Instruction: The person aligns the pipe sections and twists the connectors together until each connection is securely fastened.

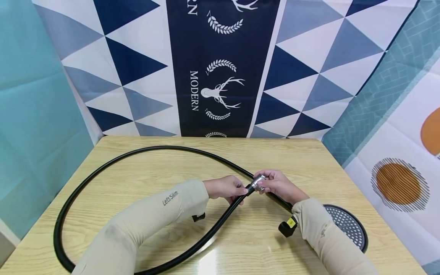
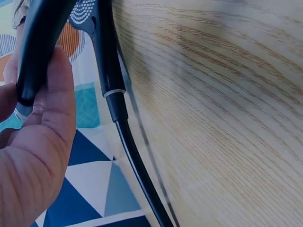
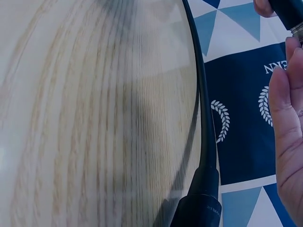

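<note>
A black shower hose (image 1: pixel 165 147) loops widely over the table. Its free end has a silver metal fitting (image 1: pixel 258 183), raised in front of me. My left hand (image 1: pixel 225 188) pinches the hose just behind that fitting; in the left wrist view the thumb and fingers close round the black hose end (image 2: pixel 40 56). From the other side, the fingers of my right hand (image 1: pixel 280 186) grip the silver fitting. The hose's other end joins the handle (image 2: pixel 106 61) of a black shower head (image 1: pixel 343 223), which lies on the right, partly behind my right forearm.
The light wooden table (image 1: pixel 137 172) ends at a patterned cloth backdrop (image 1: pixel 220 68). Long sleeves cover both forearms. A black wrist device with a yellow label (image 1: pixel 288 226) hangs under the right wrist. Another black device (image 1: pixel 198 217) shows under the left.
</note>
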Demonstrator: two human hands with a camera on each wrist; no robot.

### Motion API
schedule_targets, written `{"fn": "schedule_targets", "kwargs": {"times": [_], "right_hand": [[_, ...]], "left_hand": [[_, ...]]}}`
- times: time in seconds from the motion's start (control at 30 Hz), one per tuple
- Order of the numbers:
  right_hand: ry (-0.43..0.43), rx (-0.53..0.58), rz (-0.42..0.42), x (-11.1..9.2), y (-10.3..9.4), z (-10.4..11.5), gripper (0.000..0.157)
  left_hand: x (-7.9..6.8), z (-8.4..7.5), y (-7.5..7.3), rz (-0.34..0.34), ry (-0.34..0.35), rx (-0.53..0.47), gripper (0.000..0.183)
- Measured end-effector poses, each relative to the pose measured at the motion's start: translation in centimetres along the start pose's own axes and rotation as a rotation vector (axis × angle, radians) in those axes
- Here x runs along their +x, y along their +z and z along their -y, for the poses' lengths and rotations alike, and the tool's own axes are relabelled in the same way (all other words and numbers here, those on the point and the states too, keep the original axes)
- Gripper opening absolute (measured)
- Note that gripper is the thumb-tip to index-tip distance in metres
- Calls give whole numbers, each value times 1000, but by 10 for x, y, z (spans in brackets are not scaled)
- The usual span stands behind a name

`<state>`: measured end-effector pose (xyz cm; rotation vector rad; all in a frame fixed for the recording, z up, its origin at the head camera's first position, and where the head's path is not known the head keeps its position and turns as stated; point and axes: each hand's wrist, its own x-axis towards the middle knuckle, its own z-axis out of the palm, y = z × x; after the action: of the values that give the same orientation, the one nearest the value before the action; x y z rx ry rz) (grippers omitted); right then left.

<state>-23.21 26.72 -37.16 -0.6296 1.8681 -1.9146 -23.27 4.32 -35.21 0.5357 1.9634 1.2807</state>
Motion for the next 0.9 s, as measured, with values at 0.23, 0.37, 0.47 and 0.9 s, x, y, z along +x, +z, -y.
{"fn": "schedule_targets", "kwargs": {"times": [0.23, 0.37, 0.47, 0.9], "right_hand": [[0, -2, -3, 1, 1, 1, 20], [-7, 7, 19, 1, 2, 3, 20], [-11, 10, 33, 2, 3, 3, 19], [-13, 29, 39, 0, 4, 0, 17]], "left_hand": [[-1, 1, -1, 20, 14, -25, 21], [-4, 2, -3, 68, 13, -74, 23], [-7, 2, -4, 92, 14, -91, 25], [-7, 2, -1, 40, 3, -57, 27]]}}
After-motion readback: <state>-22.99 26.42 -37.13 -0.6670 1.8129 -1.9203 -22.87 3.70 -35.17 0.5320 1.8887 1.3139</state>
